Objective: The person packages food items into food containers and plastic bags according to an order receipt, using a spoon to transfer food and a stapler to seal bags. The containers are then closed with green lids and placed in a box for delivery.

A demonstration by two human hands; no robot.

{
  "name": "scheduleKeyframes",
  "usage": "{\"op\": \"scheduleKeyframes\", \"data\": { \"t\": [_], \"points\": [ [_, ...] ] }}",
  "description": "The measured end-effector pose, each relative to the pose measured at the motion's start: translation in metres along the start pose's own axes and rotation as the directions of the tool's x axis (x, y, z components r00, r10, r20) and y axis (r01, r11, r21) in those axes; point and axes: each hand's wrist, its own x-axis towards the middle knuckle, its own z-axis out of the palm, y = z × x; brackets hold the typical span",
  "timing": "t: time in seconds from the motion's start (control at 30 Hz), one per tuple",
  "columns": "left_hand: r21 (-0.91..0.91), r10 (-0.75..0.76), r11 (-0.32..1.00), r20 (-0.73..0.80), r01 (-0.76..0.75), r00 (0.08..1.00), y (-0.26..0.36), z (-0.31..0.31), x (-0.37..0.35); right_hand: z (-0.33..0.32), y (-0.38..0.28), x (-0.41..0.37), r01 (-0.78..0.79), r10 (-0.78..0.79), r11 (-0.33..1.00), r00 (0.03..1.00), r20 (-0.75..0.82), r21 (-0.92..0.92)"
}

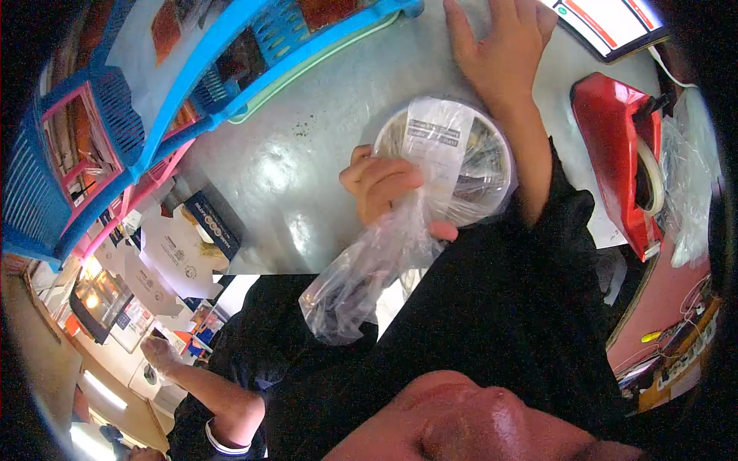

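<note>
A round, clear-lidded tub [480,173] sits on the metal table [284,177], wrapped in a clear plastic bag [369,269]. Under the film on its lid lies a printed white slip [438,138]. My left hand [380,184] is closed around the gathered neck of the bag at the tub's near left edge, and the loose end hangs toward my body. Beyond the tub, my right hand [503,42] reaches out with fingers spread, close to a lit screen [607,23]. Its fingertips are partly cut off by the frame's top edge.
At right stands a red tape dispenser [611,146] with a tape roll, beside crumpled clear plastic [688,184]. Blue plastic baskets [96,115] line the left side. Cardboard boxes [177,250] lie near the table's left end. A co-worker's gloved hand [161,355] shows at lower left.
</note>
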Motion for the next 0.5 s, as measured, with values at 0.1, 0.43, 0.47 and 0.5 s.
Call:
{"op": "scheduleKeyframes", "data": {
  "t": [0.1,0.43,0.47,0.5],
  "points": [
    [-0.056,0.064,0.996,-0.04,-0.066,0.997,-0.009,0.032,0.007,-0.001,0.002,0.001,-0.016,0.016,1.0,1.0,0.023,-0.002],
    [-0.049,0.083,0.995,-0.015,-0.084,0.996,-0.012,0.037,0.011,-0.004,-0.002,0.008,-0.026,0.024,1.0,0.972,0.234,0.005],
    [-0.047,0.087,0.995,-0.018,-0.087,0.996,-0.014,0.038,0.011,-0.003,-0.002,0.009,-0.027,0.029,1.0,0.965,0.261,-0.011],
    [-0.135,0.074,0.987,-0.058,-0.081,0.996,-0.016,0.041,0.009,-0.002,-0.001,0.01,-0.029,0.036,0.999,0.957,0.287,-0.028]
  ]
}}
